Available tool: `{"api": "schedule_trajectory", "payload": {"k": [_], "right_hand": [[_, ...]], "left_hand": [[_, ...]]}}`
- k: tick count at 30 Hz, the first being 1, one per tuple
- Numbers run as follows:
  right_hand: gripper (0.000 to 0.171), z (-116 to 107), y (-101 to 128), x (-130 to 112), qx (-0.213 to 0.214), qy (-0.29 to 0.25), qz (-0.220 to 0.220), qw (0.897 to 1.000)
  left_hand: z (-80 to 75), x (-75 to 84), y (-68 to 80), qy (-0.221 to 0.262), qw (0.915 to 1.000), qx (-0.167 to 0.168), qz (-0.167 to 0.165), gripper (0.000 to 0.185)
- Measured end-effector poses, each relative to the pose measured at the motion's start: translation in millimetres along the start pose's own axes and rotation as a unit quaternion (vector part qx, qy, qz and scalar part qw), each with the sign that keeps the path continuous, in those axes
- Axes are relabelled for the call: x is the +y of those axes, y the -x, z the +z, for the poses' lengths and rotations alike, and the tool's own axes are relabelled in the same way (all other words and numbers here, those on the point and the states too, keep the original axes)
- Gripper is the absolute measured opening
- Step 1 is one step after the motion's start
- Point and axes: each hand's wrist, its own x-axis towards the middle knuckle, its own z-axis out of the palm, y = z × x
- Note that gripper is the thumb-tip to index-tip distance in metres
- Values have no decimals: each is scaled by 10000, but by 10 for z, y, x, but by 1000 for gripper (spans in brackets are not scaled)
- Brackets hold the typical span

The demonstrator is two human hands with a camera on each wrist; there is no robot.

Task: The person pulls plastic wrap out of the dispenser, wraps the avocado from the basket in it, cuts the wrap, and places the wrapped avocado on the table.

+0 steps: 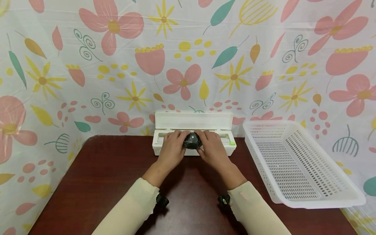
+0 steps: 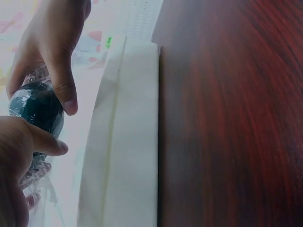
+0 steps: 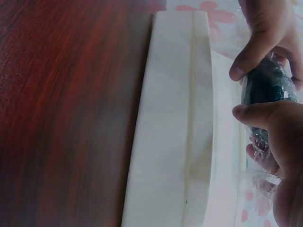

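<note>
A dark green, rounded object (image 1: 192,141), wrapped in clear cling film, is held between both hands over a white cling film dispenser (image 1: 168,152). My left hand (image 1: 172,149) grips its left side and my right hand (image 1: 213,148) its right side. In the left wrist view the thumbs lie on the near face of the wrapped object (image 2: 40,106), the other fingers behind it. Crumpled film (image 3: 265,182) bunches under the right hand's fingers at one end. The dispenser's lid (image 1: 194,121) stands up at the back, and a small green tab (image 1: 232,143) shows at its right end.
To the right, a white perforated plastic basket (image 1: 261,169) sits on the dark red-brown wooden table (image 1: 111,182), reaching past its right edge. A flower-printed curtain (image 1: 182,39) hangs directly behind the dispenser and along both sides.
</note>
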Motion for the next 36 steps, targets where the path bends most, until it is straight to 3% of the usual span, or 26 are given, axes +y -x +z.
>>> {"api": "schedule_trajectory", "payload": {"k": [14, 36], "right_hand": [[65, -90, -73, 0, 554, -99, -154, 9983], [69, -349, -170, -19, 652, 93, -504, 9966]], "left_hand": [[-159, 91, -113, 3, 9996, 223, 156, 53], [-327, 150, -195, 51, 9981, 527, 306, 50]]}}
